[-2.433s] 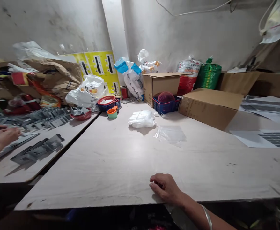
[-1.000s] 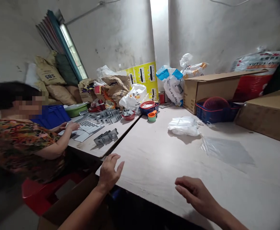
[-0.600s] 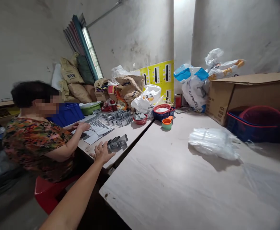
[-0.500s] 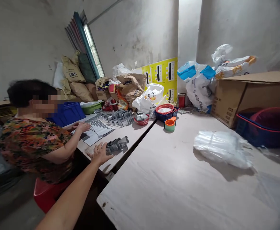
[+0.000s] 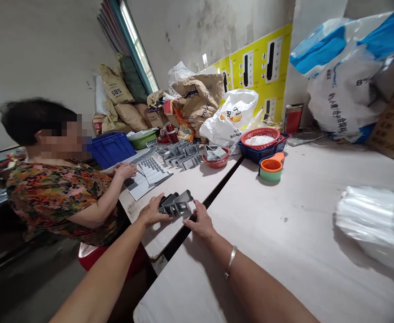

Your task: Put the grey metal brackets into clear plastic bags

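Observation:
A short row of grey folded pieces, like bent cards or thin sheets [image 5: 177,204], stands on the near end of the left table [image 5: 156,240]. My left hand [image 5: 152,212] cups the row's left end, thumb along the front and fingers behind. Against the right end is my right hand [image 5: 202,222], with its fingers curled at the last piece and the thumb in front. Beyond them, more grey folded pieces [image 5: 181,154] stand in a cluster. Printed sheets [image 5: 151,172] lie near the co-worker's hands [image 5: 126,170].
A co-worker [image 5: 59,188] sits at the left. Farther back are a red basket [image 5: 216,163] with grey pieces, a blue basket [image 5: 259,154] and an orange-and-green tape roll [image 5: 271,171]. A gap divides the tables. Clear plastic bags [image 5: 375,220] lie on the right table [image 5: 284,269].
My right hand has come into view and reached the right end of the grey row. My left hand has closed in on the left end. The view has moved nearer and turned left.

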The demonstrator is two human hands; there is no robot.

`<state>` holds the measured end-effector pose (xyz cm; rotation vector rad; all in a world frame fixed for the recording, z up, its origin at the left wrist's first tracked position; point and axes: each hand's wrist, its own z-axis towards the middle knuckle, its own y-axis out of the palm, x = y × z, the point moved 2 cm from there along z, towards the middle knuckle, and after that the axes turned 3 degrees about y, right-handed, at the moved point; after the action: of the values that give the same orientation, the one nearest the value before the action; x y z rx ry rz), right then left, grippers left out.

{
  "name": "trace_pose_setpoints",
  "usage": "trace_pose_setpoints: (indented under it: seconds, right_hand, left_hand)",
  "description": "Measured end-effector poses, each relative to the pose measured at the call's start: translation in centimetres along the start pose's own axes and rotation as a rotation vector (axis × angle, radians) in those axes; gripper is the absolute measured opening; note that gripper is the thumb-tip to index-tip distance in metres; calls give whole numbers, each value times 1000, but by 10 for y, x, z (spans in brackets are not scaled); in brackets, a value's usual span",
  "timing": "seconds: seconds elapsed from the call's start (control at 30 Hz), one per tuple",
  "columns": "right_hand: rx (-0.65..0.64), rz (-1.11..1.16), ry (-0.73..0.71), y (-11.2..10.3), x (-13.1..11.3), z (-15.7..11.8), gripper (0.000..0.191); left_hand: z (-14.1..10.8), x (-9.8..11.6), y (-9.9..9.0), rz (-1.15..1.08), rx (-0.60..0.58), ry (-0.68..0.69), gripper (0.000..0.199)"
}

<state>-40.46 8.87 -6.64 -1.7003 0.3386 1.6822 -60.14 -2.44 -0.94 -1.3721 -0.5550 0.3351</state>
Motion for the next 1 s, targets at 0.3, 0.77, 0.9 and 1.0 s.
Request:
trace_pose_setpoints:
  seconds: [0.3, 0.77, 0.9, 1.0]
  right_hand:
    - [-19, -198, -47, -2, 5, 26, 35]
    - [352, -271, -159, -136, 9, -139, 33]
    - [425, -201, -41, -165, 25, -172, 21]
    - [492, -151, -16, -181, 35, -193, 23]
  left_hand:
    - [1, 62, 15, 1, -26, -42, 85]
    - [-62, 248, 28, -100, -49, 542, 83]
    - [-66, 290, 43, -98, -99, 627, 85]
    - [-64, 304, 47, -101, -96, 642, 86]
